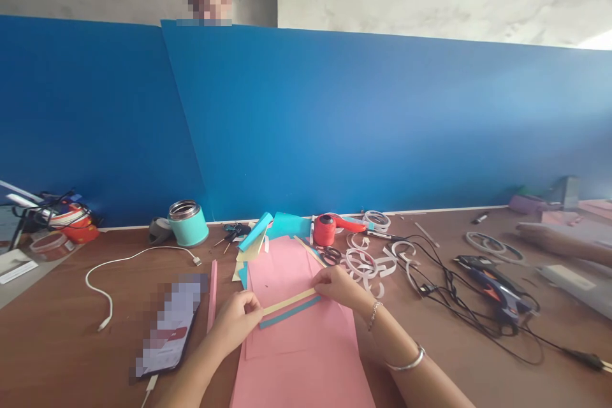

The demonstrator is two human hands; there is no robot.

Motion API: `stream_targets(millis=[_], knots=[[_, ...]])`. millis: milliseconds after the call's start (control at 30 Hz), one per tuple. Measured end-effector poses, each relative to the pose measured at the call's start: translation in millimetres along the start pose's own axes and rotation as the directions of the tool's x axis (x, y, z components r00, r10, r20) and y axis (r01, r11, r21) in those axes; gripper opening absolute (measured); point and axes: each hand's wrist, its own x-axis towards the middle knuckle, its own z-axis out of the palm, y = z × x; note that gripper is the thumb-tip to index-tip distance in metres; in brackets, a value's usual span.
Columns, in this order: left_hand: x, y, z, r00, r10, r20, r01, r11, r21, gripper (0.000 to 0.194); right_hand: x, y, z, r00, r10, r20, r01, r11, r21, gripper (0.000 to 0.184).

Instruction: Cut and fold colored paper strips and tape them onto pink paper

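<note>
A thin yellow paper strip (289,301) is stretched between my two hands, above the pink paper sheets (306,363). My left hand (240,313) pinches its left end, fingers closed. At the other end, slightly higher, my right hand (337,287) pinches it with thumb and fingertips. Just below the yellow strip runs a blue-grey strip (290,312), roughly parallel to it; whether it is stuck down I cannot tell. Beyond my hands, turquoise paper (289,225) and cream paper pieces (253,252) stick out from under the pink sheets. Scissors (331,256) lie past my right hand.
Left are a phone (174,325), a white cable (111,293) and a turquoise flask (188,224). Right are a red tape dispenser (326,231), curled white strips (361,261) and a glue gun (497,296) with black cords. A blue partition (358,127) stands behind; another person's hand (564,237) shows far right.
</note>
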Motion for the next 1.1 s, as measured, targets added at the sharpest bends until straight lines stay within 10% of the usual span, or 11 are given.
stream_targets(millis=[1100], knots=[[1, -9, 2.9, 0.998, 0.042, 0.035, -0.046, 0.991, 0.123, 0.012, -1, -2, 4, 1.000, -0.017, -0.024, 0.013, 0.990, -0.137, 0.028]])
